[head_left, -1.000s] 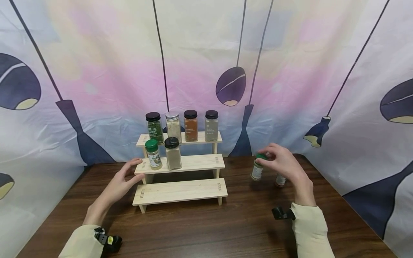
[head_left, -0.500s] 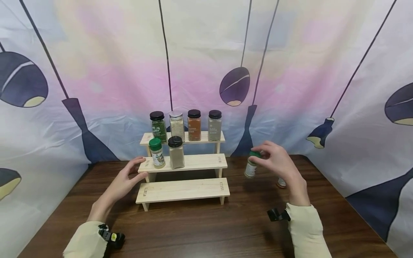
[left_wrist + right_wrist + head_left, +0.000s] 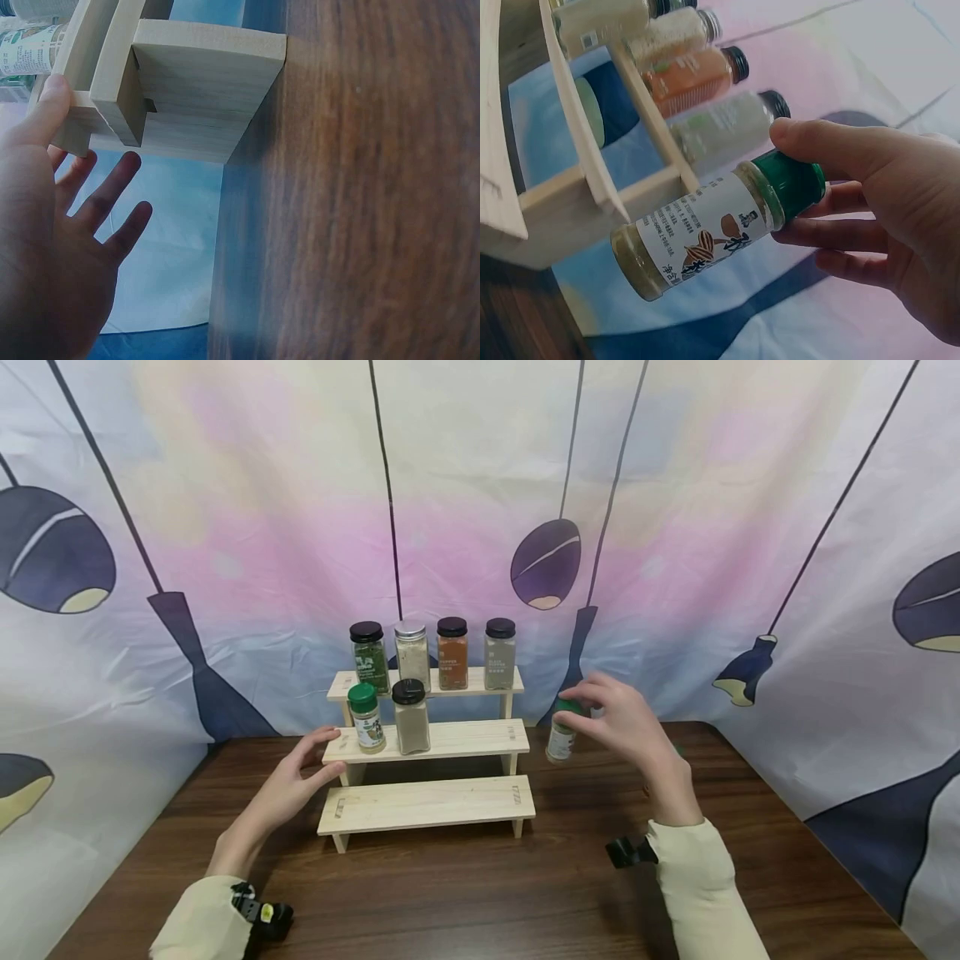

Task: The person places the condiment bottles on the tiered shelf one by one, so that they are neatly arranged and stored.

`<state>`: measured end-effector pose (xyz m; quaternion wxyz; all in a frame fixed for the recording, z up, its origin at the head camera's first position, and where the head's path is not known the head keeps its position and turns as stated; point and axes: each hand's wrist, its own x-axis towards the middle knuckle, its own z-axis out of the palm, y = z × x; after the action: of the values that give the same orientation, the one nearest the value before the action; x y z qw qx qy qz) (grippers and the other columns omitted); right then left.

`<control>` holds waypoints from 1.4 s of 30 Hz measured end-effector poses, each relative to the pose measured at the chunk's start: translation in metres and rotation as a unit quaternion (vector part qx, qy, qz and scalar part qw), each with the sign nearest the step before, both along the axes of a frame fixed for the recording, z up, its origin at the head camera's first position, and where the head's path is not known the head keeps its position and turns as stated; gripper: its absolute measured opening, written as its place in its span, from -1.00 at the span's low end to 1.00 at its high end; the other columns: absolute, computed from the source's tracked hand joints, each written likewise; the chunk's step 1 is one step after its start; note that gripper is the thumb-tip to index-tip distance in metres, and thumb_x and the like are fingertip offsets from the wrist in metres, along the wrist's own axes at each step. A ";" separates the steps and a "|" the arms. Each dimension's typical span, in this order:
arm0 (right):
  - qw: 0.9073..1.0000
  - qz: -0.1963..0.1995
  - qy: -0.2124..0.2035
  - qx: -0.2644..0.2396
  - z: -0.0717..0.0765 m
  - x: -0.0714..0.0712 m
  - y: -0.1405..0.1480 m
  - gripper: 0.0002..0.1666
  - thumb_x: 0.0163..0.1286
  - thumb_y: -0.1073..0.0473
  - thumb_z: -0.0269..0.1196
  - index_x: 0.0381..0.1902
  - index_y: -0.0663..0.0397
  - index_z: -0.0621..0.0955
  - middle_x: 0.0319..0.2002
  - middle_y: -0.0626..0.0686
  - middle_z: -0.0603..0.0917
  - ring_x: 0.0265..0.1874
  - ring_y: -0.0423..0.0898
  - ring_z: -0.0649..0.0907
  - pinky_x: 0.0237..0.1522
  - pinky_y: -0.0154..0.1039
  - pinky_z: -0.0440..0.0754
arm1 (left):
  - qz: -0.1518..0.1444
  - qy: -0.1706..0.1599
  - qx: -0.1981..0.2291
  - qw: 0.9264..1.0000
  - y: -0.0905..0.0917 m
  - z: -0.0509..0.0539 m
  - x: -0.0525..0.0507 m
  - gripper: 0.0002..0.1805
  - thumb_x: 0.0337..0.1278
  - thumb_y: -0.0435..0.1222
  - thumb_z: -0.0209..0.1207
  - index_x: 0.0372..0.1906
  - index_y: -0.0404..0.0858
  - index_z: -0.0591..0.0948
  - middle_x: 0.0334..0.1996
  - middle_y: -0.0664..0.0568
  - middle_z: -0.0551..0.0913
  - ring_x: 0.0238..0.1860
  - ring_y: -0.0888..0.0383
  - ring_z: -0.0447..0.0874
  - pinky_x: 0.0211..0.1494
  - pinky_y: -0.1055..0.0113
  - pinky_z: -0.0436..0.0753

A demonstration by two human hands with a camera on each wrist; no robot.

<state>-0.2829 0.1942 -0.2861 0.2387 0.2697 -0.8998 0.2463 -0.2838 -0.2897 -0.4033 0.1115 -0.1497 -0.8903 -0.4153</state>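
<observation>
My right hand pinches the green lid of a spice jar, held just right of the tiered wooden rack. In the right wrist view this spice jar tilts in the picture, with tan powder and a white printed label. My left hand holds the left end of the rack's middle shelf, thumb at the front edge and index finger toward the back. Ring and little fingers spread free in the left wrist view. On that shelf stand a green-lidded spice jar and a black-lidded spice jar.
The top shelf bears a green herb jar, a silver-lidded jar, an orange pepper jar and a grey pepper jar. Something green shows behind my right wrist, mostly hidden. A patterned cloth hangs behind the table.
My right hand has carried the green-lidded spice jar leftward, closer to the rack. The left hand stays at the shelf's end. The view has shifted slightly.
</observation>
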 end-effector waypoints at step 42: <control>0.990 0.118 -0.051 0.058 0.032 -0.042 -0.127 -0.60 0.32 -0.09 0.37 0.03 -0.05 0.73 -0.16 -0.05 0.62 -0.27 -0.13 0.59 -0.23 -0.24 0.57 | -0.001 0.000 0.002 1.000 0.000 0.001 0.001 -0.33 0.41 -0.09 0.17 0.49 -0.18 0.26 0.53 -0.24 0.11 0.23 -0.23 0.47 0.04 0.26 0.56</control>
<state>-0.3244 0.0671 -0.2545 0.1461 0.3741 -0.8855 0.2337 -0.2831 -0.2898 -0.4028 0.1118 -0.1507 -0.8893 -0.4171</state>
